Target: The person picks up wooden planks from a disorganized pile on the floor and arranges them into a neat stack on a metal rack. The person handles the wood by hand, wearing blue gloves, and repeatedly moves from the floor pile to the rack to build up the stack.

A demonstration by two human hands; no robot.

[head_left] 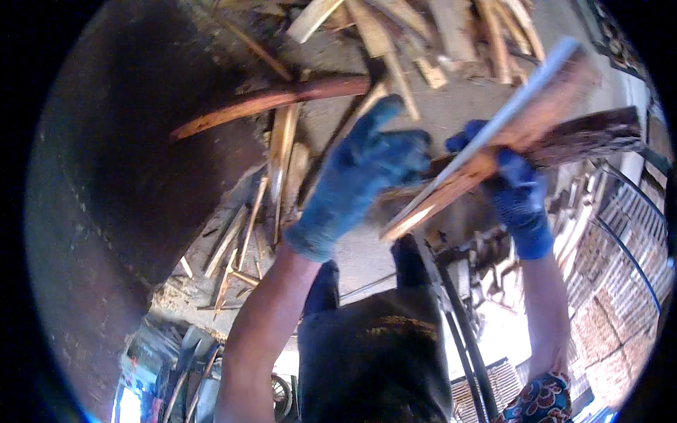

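From where I stand, taking the person's body as six o'clock, the plank (546, 95) they have in hand slants through two o'clock, its far end high and its near end tipped down toward the middle. The right hand (520, 189), in a blue glove, grips it partway along, the fingers closed around its edges, probably because a hold there carries both ends without letting either swing too freely

The left hand (363, 166), in a bluish-green glove, sits just past the centre, toward twelve. Its fingers are spread and look to be gripping nothing; whether they brush any wood I can't tell. Perhaps they are parted so as to leave the plank's low end clear

Behind the right hand, toward half past two, is a dark, rough piece of wood (599, 137); I can't tell whether that hand bears any of its weight

At eleven o'clock a reddish strip (247, 111) lies across paler ones, likely propped by them. More wood pieces (451, 28) lie scattered at one o'clock, at odd angles, as if dropped rather than stacked
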